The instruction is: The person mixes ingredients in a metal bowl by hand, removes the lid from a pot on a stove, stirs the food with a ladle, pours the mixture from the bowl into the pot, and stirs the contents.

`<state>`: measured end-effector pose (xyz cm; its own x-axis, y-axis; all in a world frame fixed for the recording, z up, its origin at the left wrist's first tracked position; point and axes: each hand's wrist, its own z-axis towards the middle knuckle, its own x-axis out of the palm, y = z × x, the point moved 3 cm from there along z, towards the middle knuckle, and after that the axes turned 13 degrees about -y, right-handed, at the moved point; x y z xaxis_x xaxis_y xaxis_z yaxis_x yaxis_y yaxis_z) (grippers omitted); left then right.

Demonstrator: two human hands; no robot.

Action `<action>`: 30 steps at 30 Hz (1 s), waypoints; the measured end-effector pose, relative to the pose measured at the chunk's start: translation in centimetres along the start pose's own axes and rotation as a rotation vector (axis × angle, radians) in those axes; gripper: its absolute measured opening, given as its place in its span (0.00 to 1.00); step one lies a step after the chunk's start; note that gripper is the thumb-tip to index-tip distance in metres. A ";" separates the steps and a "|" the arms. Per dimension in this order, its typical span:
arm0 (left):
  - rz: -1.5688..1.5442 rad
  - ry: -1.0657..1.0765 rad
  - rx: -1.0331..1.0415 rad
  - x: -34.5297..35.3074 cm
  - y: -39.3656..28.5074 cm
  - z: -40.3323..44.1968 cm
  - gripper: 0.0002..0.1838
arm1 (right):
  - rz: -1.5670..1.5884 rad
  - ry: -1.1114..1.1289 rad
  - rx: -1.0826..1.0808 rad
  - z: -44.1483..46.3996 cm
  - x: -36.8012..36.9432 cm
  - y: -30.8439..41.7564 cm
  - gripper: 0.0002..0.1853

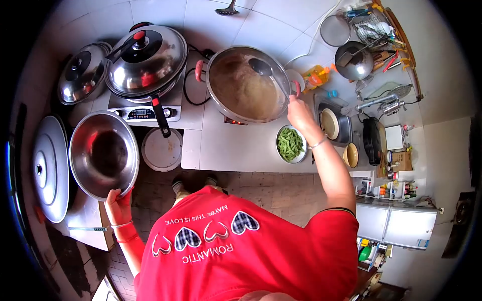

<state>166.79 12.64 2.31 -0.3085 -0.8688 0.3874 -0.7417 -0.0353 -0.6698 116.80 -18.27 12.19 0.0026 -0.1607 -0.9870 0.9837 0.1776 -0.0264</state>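
My left hand [118, 205] grips the rim of a wide stainless steel bowl [80, 150], which is tilted so its dark inside faces me. Nothing shows in that bowl. My right hand [301, 115] is closed round the handle of a ladle [260, 66]. The ladle's dark round head lies over the large steel pot [212, 90], above cloudy brownish liquid [251, 98]. Red handles stick out on the pot's two sides. Just below my right hand, a white-rimmed bowl of cut green beans [290, 144] sits on the counter.
A lidded wok [168, 62] stands on an induction cooker [135, 114], its handle jutting toward me. Large lids [52, 168] lean at the left. To the right are a sink [321, 103], a yellow bowl [351, 155] and an orange bottle [316, 77].
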 end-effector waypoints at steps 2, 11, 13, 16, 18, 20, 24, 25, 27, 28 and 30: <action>-0.018 0.019 0.002 -0.9 0.1 0.7 0.04 | -0.156 -0.026 -0.071 0.7 2.6 -0.3 0.10; -0.086 0.001 -0.070 -2.6 0.5 3.0 0.06 | 0.658 0.405 0.525 -1.7 3.4 -2.4 0.14; -0.112 0.002 -0.062 -2.7 0.7 3.5 0.06 | 0.885 0.550 0.627 -2.4 3.0 -2.7 0.11; -0.108 0.012 -0.041 -3.5 1.1 5.0 0.12 | 1.063 0.761 0.730 -3.4 2.2 -1.7 0.10; -0.104 0.027 -0.056 -3.7 1.2 5.3 0.12 | 1.274 0.852 0.764 -4.0 3.3 -1.5 0.09; -0.099 0.043 -0.060 -3.9 1.2 5.3 0.11 | 1.474 0.934 0.850 -4.4 3.9 -0.7 0.10; -0.117 0.046 -0.043 -3.4 0.8 4.9 0.10 | 1.637 0.908 0.841 -5.6 3.4 0.9 0.11; -0.122 0.042 -0.047 -3.4 0.8 4.7 0.10 | 1.684 0.903 0.828 -5.7 3.0 1.0 0.11; -0.141 0.033 -0.056 -3.7 0.7 4.7 0.10 | 1.710 0.856 0.765 -5.6 2.0 0.9 0.11; -0.158 0.028 -0.061 -4.1 0.7 4.9 0.10 | 1.722 0.831 0.735 -5.6 1.4 0.9 0.11; -0.185 0.020 -0.069 -4.2 0.7 4.7 0.09 | 1.679 0.766 0.699 -5.3 0.1 0.7 0.11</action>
<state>170.36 13.92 -2.73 -0.1746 -0.8403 0.5132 -0.8259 -0.1588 -0.5410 116.54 -13.04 11.20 0.9689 0.1478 0.1984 -0.0393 -0.6997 0.7133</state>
